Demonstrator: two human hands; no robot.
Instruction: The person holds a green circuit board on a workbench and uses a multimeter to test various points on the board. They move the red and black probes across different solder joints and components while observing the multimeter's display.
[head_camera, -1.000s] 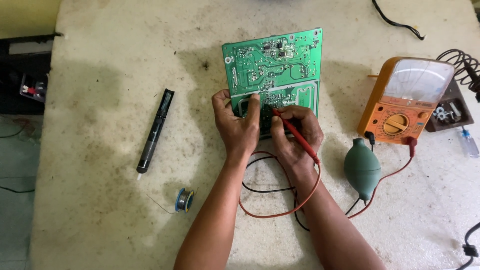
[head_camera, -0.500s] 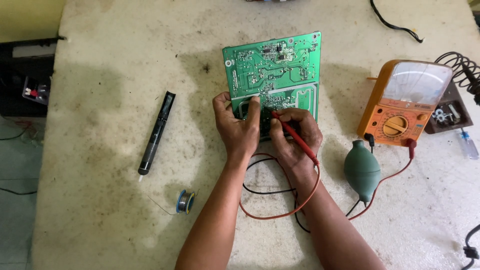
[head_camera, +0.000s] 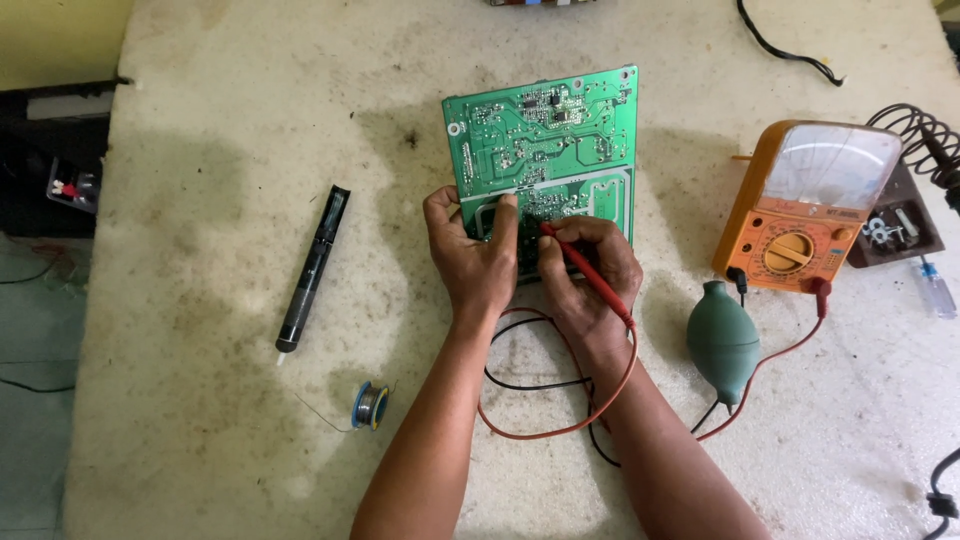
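Now the right hand (head_camera: 590, 275) pinches a red probe (head_camera: 585, 272), tip on the green circuit board (head_camera: 545, 140) (solder side up); the left hand (head_camera: 478, 255) grips the board's near edge.

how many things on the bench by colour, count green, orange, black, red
green: 2, circuit board, rubber bulb blower
orange: 1, analog meter
black: 1, desoldering pump
red: 1, probe in right hand
total: 5
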